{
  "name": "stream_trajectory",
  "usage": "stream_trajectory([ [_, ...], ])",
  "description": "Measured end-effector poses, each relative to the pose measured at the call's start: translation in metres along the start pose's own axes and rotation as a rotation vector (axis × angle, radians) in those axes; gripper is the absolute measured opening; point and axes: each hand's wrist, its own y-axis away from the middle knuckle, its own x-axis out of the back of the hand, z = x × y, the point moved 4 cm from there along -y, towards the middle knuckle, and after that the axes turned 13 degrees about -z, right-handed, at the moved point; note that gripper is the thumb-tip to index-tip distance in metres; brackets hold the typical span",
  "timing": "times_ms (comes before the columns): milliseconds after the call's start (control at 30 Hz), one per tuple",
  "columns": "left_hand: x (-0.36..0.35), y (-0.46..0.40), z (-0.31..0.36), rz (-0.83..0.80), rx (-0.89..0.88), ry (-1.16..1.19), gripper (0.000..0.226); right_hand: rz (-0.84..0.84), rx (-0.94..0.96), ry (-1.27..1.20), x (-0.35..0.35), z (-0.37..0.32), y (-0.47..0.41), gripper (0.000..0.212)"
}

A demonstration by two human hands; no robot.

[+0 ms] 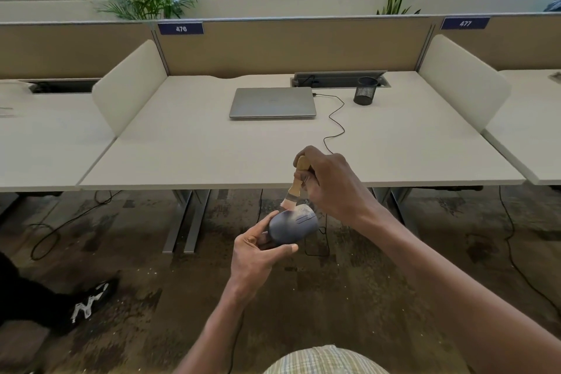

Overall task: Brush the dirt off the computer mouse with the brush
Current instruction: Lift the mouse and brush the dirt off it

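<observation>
Roughly, reading from the left side of the room across:

Shoe on floor: a dark shoe (91,304) with white marks, belonging to someone else, low at far left; well apart from the work.
Floor cables: loose black cables (54,231) trail under the desks; nothing to do with the brushing.
Left hand (258,255): fingers and thumb curled round the rear of the computer mouse, gripping it in mid-air, in front of the tabletop edge and above the floor.
Computer mouse (293,226): dark grey, smooth domed shell, pale dust on its front end. Probably light and rigid, somewhat slick; holding it by the sides and tail, as now, leaves the top free for bristles.
Brush (296,188): small, wooden handle, pale bristles, tip touching the front of the mouse. Bristles likely soft and yielding, handle stiff; best held mid-handle.
Right hand (331,185): clamped round the brush handle, above and beyond the mouse.
Laptop (273,102): closed, silver, far back on the tabletop (182,155), its cable (335,121) snaking toward the near edge.
Pen cup (365,91): black mesh, right of the laptop.
Obstruction: none between brush and mouse; dust would likely fall to the floor.
</observation>
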Motion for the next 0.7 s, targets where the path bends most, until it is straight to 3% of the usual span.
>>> stream_trajectory([
  [700,0.006,-0.011,-0.001,0.017,-0.025,0.061,0.075,0.039,-0.020,-0.076,0.011,0.006,0.011,0.016],
])
